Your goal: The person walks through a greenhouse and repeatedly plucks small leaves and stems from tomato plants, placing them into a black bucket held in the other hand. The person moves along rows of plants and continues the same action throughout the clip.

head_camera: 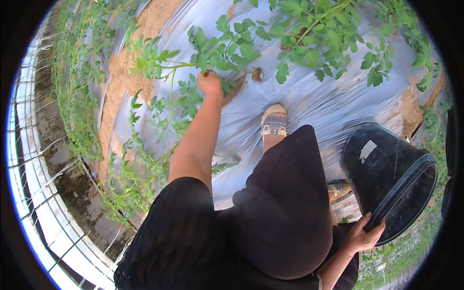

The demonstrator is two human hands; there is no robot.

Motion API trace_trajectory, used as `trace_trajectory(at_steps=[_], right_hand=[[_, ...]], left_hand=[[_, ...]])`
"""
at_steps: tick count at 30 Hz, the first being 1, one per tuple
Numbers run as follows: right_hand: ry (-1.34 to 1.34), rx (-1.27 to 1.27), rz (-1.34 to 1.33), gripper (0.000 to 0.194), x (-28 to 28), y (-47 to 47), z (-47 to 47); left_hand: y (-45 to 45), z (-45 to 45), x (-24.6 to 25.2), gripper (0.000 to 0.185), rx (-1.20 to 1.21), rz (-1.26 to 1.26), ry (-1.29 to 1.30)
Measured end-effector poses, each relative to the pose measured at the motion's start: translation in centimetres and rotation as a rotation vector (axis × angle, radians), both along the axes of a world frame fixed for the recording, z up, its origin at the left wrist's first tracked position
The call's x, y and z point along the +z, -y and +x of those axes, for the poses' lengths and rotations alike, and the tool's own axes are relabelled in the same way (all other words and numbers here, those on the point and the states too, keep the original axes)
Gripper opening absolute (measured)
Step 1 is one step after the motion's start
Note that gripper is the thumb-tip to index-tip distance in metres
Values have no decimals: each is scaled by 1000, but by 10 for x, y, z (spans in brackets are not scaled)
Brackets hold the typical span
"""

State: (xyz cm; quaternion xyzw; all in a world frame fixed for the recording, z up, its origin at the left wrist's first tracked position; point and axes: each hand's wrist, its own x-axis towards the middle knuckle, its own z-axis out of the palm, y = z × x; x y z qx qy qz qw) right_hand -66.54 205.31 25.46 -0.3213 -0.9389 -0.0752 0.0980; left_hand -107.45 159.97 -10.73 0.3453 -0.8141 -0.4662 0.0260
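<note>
My left hand (pixel 210 82) reaches out to a leafy tomato plant (pixel 224 49), its fingers curled at a green stem; the leaves partly hide the fingertips. Low on the right, my right hand (pixel 364 235) grips the rim of a black plastic bucket (pixel 377 156), which is tilted with its mouth toward the lower right. A pale torn patch sticks to the bucket's side. What I see of its inside is dark. Beside the left hand, the plant's stem runs toward a hole (pixel 258 74) in the silvery plastic mulch film (pixel 239 130).
More tomato plants (pixel 322 32) spread over the film at the top and down the left. Bare soil (pixel 125 72) runs between film strips. A wire mesh (pixel 36 181) and a low concrete edge (pixel 72 188) curve along the left. My patterned shoe (pixel 274 119) stands on the film.
</note>
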Motion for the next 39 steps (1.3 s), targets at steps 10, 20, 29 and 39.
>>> trace_trajectory(at_steps=[10,20,29,39], right_hand=[[3,-5,-19,42,4,2,-2],[20,-41,24,45,5,1,2],[20,-40,10,45,5,1,2],[7,-32,-3,45,2,-1,3]], left_hand=[[11,-47,37,29,-589,-645,440],[-15,-37,4,14,367,932,-368],[-50,-17,13,23,34,367,65],[-27,-30,-10,10,238,1030,131]])
